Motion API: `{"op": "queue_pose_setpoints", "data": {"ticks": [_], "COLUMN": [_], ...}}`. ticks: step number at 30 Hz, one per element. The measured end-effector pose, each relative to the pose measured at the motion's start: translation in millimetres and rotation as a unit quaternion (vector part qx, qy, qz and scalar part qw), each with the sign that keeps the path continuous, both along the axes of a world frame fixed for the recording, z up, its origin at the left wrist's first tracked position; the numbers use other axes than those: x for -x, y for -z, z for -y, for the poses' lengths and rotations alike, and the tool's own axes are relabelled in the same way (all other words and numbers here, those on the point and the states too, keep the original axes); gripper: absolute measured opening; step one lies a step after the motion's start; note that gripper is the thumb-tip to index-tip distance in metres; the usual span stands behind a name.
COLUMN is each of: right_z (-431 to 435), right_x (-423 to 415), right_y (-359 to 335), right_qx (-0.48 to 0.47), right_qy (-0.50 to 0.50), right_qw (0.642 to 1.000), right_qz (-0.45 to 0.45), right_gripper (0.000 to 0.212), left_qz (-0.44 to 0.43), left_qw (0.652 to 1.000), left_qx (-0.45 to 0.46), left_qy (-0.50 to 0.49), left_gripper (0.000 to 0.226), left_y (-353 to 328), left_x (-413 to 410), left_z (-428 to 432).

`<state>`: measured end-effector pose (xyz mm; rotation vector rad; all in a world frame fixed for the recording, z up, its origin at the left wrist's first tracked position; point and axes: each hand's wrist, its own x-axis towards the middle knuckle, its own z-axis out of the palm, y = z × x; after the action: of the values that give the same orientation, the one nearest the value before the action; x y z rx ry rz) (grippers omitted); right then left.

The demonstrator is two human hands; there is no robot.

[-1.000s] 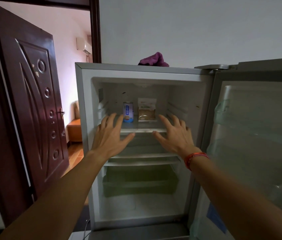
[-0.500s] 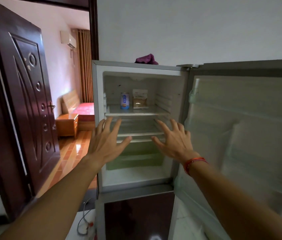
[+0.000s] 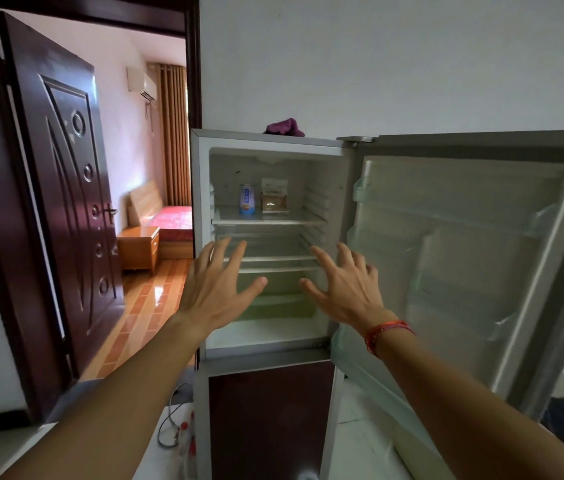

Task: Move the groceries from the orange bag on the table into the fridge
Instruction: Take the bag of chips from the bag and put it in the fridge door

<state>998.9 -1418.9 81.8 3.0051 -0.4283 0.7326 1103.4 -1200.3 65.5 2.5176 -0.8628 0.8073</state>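
The fridge (image 3: 200,237) stands ahead with its upper door (image 3: 474,258) swung wide open to the right. On its top shelf stand a blue and white can (image 3: 247,199) and a small packet (image 3: 274,199) with brown contents. My left hand (image 3: 216,292) and my right hand (image 3: 346,289) are both stretched out in front of the lower shelves, fingers spread, holding nothing. A red cord circles my right wrist. The orange bag and the table are out of view.
A purple cloth (image 3: 285,127) lies on top of the fridge. A dark wooden door (image 3: 62,188) stands open on the left, leading to a room with a wooden cabinet (image 3: 138,247). Cables (image 3: 173,424) lie on the floor by the fridge's closed lower door (image 3: 270,420).
I have backed away from the fridge, so it looks smaller and its lower door shows. Both hands have drawn back out of the compartment, still spread and holding nothing.
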Motion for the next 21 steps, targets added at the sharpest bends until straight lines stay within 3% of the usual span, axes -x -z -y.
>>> {"op": "queue_pose_setpoints", "data": {"ticks": [11, 21], "right_z": [41.7, 112.4], "right_x": [77.0, 190.8], "right_y": [-7.6, -15.5], "right_qx": [-0.008, -0.010], "right_qy": [0.038, 0.176], "right_qw": [0.999, 0.984], "right_qz": [0.004, 0.029], "right_gripper": [0.075, 0.075], "left_qz": [0.004, 0.011], "left_qw": [0.999, 0.980], "left_qx": [-0.006, 0.003], "left_qy": [0.051, 0.199], "left_gripper": [0.090, 0.086], "left_y": [-6.7, -11.3], "left_x": [60.8, 123.9], "left_z": [53.9, 171.1]}}
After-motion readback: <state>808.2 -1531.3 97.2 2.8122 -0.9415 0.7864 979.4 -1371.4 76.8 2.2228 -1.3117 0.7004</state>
